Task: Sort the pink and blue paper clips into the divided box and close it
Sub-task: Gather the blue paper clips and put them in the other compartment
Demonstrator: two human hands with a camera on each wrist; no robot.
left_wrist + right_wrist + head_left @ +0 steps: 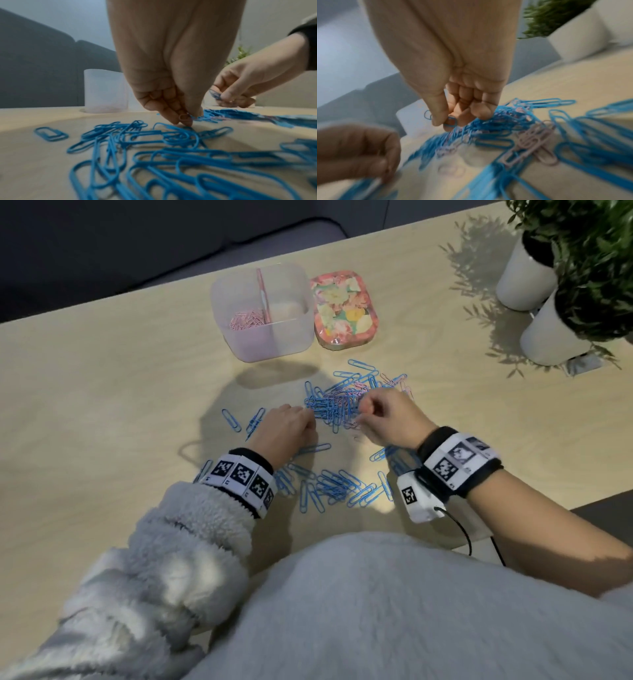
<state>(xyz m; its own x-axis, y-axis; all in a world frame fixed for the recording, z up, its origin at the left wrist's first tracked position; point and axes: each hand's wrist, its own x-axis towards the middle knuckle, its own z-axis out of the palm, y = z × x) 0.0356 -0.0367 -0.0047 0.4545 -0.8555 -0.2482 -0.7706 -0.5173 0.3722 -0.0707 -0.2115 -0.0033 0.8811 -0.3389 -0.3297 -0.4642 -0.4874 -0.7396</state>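
A translucent divided box (291, 337) stands open at the back, with pink clips (245, 320) in its left compartment. Its floral lid (342, 309) lies to its right. A tangled pile of blue and pink clips (342, 402) lies mid-table. My left hand (310, 419) is at the pile's left edge, fingers curled down, pinching a small pink clip (184, 117) against the table. My right hand (363, 409) is over the pile, thumb and fingers pinching a blue clip (451, 121). More blue clips (335, 487) are spread near me, between my wrists.
Two white pots with green plants (534, 278) stand at the table's back right. A few loose blue clips (231, 419) lie left of my left hand. A dark sofa (102, 251) lies beyond the table's far edge. Several pink clips (530, 146) lie beside the pile.
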